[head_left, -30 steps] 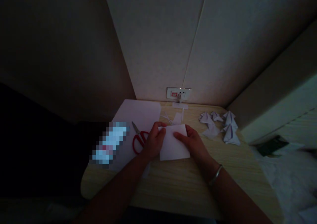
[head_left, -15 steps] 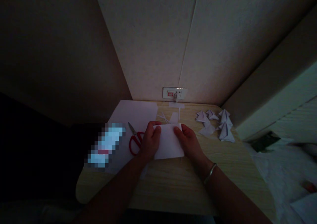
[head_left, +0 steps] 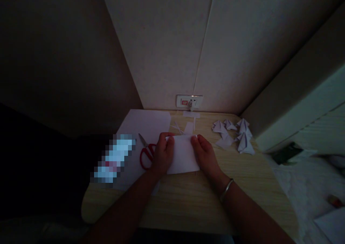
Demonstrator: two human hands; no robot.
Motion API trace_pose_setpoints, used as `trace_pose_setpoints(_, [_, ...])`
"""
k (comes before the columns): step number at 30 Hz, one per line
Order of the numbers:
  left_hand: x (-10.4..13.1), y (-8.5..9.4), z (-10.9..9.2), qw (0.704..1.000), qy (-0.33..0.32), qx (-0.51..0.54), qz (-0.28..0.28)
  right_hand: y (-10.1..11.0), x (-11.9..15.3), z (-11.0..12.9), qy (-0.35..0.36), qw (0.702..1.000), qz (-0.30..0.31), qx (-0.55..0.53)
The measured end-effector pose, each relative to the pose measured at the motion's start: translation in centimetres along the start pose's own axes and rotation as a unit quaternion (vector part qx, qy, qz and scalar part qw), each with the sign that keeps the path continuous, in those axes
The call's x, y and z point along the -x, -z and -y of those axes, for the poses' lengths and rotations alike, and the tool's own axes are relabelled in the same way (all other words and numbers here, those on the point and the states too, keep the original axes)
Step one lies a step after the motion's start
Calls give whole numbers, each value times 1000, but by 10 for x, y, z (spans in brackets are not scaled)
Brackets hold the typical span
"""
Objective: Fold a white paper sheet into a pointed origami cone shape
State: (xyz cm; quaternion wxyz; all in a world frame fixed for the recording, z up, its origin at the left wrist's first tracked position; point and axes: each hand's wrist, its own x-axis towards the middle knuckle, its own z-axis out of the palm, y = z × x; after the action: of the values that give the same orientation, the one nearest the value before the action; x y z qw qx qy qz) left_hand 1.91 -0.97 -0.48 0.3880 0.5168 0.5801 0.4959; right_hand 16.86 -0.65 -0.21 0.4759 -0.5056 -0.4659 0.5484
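A small white sheet of paper (head_left: pixel 183 156) is held up over the wooden table (head_left: pixel 205 208) between both hands. My left hand (head_left: pixel 163 153) is closed on its left edge, thumb on top and fingers behind. On the right edge, my right hand (head_left: pixel 205 152) grips it the same way, with a bangle at the wrist. Red-handled scissors (head_left: pixel 147 154) lie partly hidden behind my left hand, on a large white sheet (head_left: pixel 149 121). Thin paper strips (head_left: pixel 177 128) and paper scraps (head_left: pixel 189 127) lie just beyond the held sheet.
Several folded white paper shapes (head_left: pixel 244 141) stand at the table's back right. A lit, pixelated phone-like screen (head_left: pixel 115 158) is at the left. On the back wall is a socket (head_left: pixel 189 101) with a plug in it. Right of the table, a dark green item (head_left: pixel 287 154) lies on a pale surface.
My right thumb has shifted slightly along the top of the sheet, toward its right edge. Both hands keep hold of the paper, and the view has shifted slightly.
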Motion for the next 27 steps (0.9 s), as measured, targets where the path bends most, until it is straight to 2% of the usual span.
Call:
trace_pose_setpoints(4, [0, 0, -1, 1000, -3, -23, -16, 2, -4, -4, -21, 998, -20, -50])
trace_pose_setpoints(10, [0, 1, -3, 999, -17, -38, -5, 5, -9, -8, -14, 990, -54, -132])
trace_pose_setpoints(21, [-2, -1, 2, 1000, -17, -17, 7, 5, -5, -3, 46, 994, -93, 16])
trace_pose_setpoints(27, [-1, -2, -3, 1000, -12, -18, -10, 3, -5, -7, 83, 992, -96, 23])
